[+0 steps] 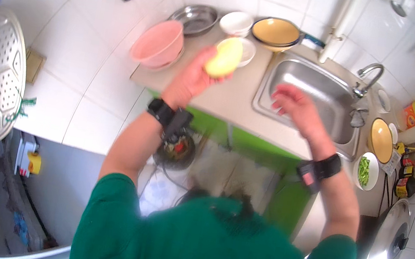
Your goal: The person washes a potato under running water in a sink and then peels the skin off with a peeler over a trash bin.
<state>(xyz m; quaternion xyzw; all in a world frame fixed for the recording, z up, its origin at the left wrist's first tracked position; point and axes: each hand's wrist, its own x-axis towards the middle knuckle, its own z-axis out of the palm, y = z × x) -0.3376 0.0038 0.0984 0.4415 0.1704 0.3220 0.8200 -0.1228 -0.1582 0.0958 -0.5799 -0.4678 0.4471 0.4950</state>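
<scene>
In my left hand (197, 81) is a smooth, pale yellow oval thing (225, 57), held above the counter between the pink plastic basket (160, 44) and the sink; it looks like a peeled potato, though blur hides detail. White bowls (236, 23) stand just behind it. My right hand (293, 104) hangs over the near left part of the stainless steel sink (320, 82), fingers curled but apart, with nothing seen between them. Black bands with small devices circle both wrists.
Behind the sink are a faucet (370, 76) and yellow enamel bowls (276, 31). A metal basin (195, 18) stands at the back left. On the right are a bowl of chopped green vegetables (373, 172), sauce bottles (410, 187) and a pan lid (387, 239).
</scene>
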